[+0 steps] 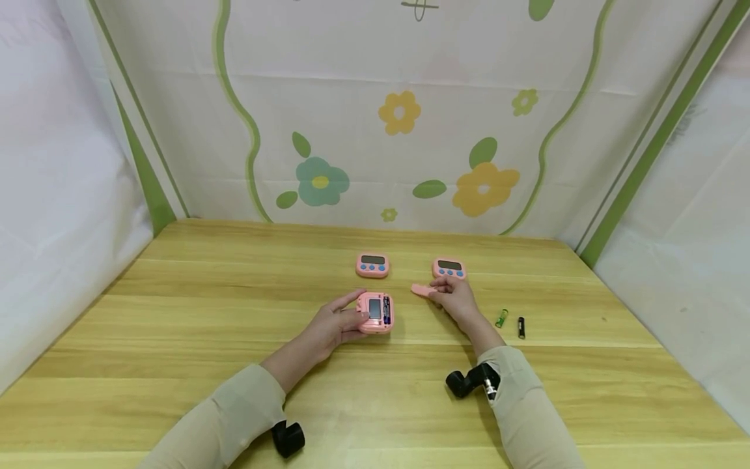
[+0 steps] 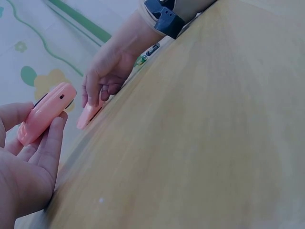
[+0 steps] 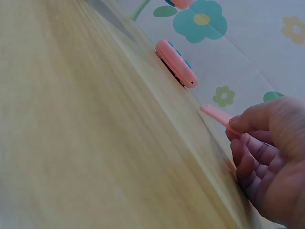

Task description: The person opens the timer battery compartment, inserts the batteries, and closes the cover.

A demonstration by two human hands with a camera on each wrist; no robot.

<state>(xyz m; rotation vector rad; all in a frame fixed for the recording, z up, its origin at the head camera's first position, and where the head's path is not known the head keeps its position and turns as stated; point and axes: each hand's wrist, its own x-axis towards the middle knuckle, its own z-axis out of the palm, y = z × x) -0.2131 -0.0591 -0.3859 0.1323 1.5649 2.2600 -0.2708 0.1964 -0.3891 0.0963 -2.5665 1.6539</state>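
Head view: bright, soft, even light across the wooden tabletop (image 1: 375, 410); faint shadows beside the forearms (image 1: 297, 363); fabric side panels (image 1: 55, 195) slanting outward in wide-angle stretch. Left wrist view: dimmer, cool bluish cast, wood grain smeared, one small pale speck near the lower edge. Right wrist view: dim, soft-focused, grain blurred, dark shadow beneath the right hand (image 3: 279, 160).
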